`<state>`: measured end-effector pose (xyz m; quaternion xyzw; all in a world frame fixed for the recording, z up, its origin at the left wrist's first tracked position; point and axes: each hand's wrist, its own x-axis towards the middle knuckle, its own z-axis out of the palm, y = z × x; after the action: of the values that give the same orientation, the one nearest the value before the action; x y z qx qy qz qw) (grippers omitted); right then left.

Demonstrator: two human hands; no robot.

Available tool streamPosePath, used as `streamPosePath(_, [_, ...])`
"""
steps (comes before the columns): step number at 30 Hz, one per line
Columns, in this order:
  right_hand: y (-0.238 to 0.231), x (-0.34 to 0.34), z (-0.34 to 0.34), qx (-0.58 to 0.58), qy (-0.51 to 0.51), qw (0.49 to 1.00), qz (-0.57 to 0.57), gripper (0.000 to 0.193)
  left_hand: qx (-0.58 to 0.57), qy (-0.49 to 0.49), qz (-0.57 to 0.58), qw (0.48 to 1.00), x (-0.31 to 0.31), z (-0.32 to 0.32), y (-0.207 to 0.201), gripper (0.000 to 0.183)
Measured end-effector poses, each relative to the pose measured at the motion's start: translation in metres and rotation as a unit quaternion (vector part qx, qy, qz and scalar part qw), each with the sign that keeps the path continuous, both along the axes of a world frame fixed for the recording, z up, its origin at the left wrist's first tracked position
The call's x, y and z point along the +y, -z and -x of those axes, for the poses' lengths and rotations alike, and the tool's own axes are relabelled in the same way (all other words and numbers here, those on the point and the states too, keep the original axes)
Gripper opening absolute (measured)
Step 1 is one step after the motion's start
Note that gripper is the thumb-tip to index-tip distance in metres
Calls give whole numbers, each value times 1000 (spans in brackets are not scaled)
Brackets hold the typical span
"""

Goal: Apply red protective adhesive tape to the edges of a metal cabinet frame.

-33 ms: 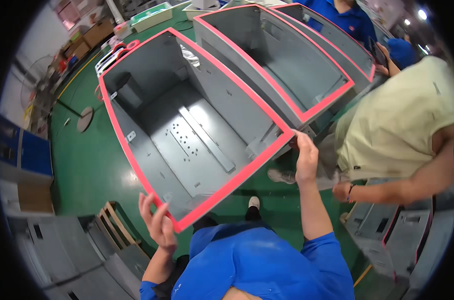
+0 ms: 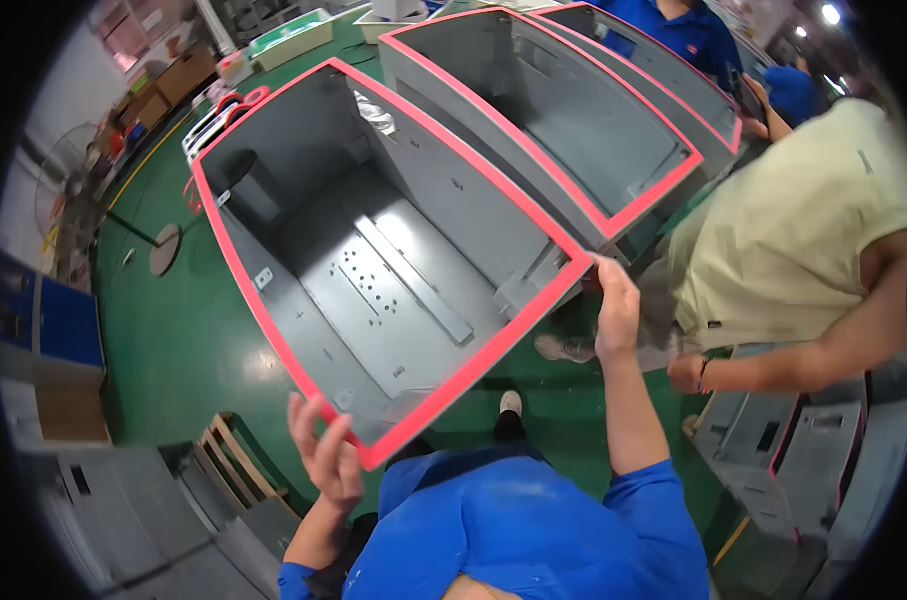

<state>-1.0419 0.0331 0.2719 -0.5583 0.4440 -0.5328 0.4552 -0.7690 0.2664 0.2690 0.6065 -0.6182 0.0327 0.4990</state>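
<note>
A deep grey sheet-metal cabinet shell point(image 2: 436, 378) lies before me with its open side up, its rim edged in pinkish-red strip. My right hand point(image 2: 617, 308) grips its right near corner, some fingers hidden behind the edge. At the left near corner, my left hand point(image 2: 326, 452) is curled around the outside of the rim, its fingers a little apart and their tips on the red edging. Inside the shell show a raised metal bar point(image 2: 414, 280) and a floor with several small holes.
Two similar red-edged shells, one nearer point(image 2: 614, 215) and one behind point(image 2: 664, 75), stand at the far right. A person in a pale shirt point(image 2: 784, 240) is close on my right. Grey metal parts point(image 2: 124, 500) and a wooden pallet point(image 2: 236, 460) lie lower left. A stand fan base point(image 2: 166, 250) is left.
The cabinet's near corner and my left hand have shifted slightly right and toward me. My right hand has kept its grip and moved very little.
</note>
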Motion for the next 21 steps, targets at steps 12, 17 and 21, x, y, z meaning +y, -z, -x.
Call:
streamPosePath(12, [-5,-6,-30,-119,152,974,-117,14,-182,284,11,941,-16,-51,2,33])
streamPosePath(17, [3,-11,-30,-102,182,967,-146,21,-177,282,49,942,-20,-53,8,36])
streamPosePath(21, [5,-10,-26,-65,180,970,-148,16,-194,308,60,929,-22,-58,9,39])
